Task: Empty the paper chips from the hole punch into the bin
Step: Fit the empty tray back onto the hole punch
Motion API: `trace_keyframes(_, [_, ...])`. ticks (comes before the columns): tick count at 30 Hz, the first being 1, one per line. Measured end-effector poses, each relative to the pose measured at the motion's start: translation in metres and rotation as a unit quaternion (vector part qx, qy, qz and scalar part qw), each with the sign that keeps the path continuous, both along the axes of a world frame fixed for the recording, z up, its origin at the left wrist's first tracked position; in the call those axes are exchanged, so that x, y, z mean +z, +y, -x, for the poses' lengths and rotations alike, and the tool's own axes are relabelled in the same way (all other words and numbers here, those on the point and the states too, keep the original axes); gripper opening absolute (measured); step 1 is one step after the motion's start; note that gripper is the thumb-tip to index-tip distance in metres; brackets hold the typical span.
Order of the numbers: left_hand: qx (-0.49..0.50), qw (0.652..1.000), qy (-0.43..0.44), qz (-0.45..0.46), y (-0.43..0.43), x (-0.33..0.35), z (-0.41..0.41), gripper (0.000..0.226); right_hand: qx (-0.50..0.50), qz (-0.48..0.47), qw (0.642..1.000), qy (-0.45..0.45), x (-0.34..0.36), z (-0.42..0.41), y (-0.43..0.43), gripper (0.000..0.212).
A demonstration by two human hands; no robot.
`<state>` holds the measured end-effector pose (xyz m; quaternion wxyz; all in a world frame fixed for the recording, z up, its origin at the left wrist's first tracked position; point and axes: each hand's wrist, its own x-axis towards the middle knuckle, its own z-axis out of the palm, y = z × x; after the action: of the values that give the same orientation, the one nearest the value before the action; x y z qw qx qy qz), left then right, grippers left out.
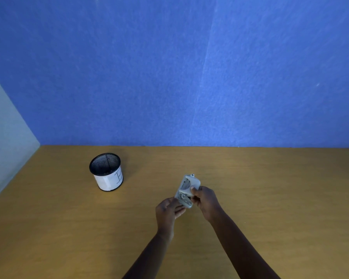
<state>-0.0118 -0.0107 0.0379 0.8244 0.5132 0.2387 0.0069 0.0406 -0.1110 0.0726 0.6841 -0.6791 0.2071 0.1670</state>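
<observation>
A small grey metal hole punch (186, 189) is held just above the wooden table, tilted on end with its mechanism facing me. My right hand (206, 200) grips its right side, thumb across the body. My left hand (169, 210) holds its lower left end from below, fingers curled under it. The bin (107, 172), a black mesh cylinder wrapped in white paper, stands upright on the table to the left, well apart from both hands. No paper chips are visible.
The wooden table (270, 198) runs back to a blue felt partition (189, 77). A pale grey side panel (6, 137) closes off the left edge.
</observation>
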Motion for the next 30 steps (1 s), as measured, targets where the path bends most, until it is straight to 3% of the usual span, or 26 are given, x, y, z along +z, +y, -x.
trace_keyframes(8, [-0.021, 0.996, -0.041, 0.080, -0.003, 0.002, -0.003, 0.022, -0.037, -0.048, 0.998, -0.024, 0.005, -0.003, 0.005, 0.021])
trace_keyframes(14, [-0.010, 0.999, -0.034, 0.039, -0.005, 0.003, -0.005, 0.023, -0.045, -0.055, 0.997, -0.007, 0.007, 0.000, 0.005, 0.020])
trace_keyframes(20, [0.008, 0.998, -0.035, 0.052, -0.008, 0.002, -0.001, 0.017, -0.017, 0.024, 1.000, 0.001, 0.007, 0.001, 0.005, 0.024])
trace_keyframes(24, [0.011, 0.998, -0.026, 0.052, -0.008, 0.003, 0.001, 0.013, -0.019, -0.036, 0.999, 0.028, 0.014, 0.000, 0.006, 0.006])
trace_keyframes(30, [-0.004, 0.999, -0.011, 0.036, -0.005, 0.004, -0.002, 0.013, 0.008, -0.071, 0.997, 0.013, 0.017, 0.000, 0.004, 0.015])
